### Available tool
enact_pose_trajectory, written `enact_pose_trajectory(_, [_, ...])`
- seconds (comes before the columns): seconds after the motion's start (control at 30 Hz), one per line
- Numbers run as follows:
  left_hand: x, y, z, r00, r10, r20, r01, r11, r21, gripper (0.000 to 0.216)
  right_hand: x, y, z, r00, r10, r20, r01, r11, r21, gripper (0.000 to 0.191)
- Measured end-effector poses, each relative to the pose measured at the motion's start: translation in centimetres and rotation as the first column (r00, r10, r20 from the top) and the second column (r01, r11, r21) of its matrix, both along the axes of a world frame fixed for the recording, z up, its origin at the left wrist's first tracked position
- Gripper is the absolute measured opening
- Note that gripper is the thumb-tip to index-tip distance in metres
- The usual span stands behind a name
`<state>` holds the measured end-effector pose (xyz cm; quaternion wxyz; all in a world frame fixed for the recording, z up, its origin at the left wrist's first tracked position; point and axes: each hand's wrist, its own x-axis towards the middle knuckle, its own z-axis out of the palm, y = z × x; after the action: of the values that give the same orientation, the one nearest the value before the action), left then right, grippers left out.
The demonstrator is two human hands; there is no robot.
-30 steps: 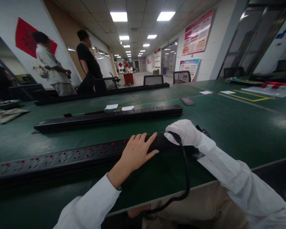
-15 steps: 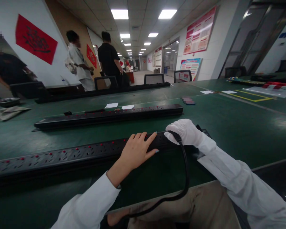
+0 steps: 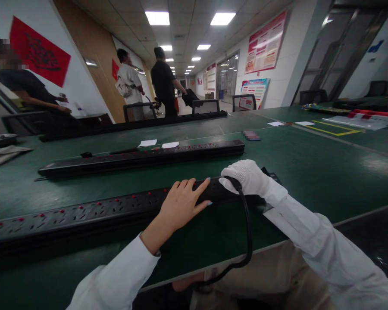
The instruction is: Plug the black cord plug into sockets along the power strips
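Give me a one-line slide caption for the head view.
Bare left hand rests on a long black power strip while the gloved right hand grips its black cable.

Under the bare left hand (image 3: 181, 203) lies a black power strip (image 3: 93, 211) dotted with small red switches. The right hand (image 3: 245, 176) wears a white glove with a fine dotted texture, and a black cable (image 3: 247, 232) curves down from it. Both sleeves are white. Beneath the hands, the table (image 3: 310, 172) is dark green (slightly glossy). Beyond the fingers sits a second black strip (image 3: 142, 157), then two white paper slips (image 3: 158, 144).
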<state>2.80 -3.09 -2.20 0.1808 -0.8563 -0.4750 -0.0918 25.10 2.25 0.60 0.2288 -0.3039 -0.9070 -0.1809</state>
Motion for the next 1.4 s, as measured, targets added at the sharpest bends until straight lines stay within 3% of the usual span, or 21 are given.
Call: enact_pose_trajectory(1.4, [-0.03,-0.12,0.06,1.000,0.008,0.019,-0.007,1.000,-0.020,0.055,0.07,-0.06,-0.04,0.997,-0.057,0.051,0.058,0.998,-0.016,0.029])
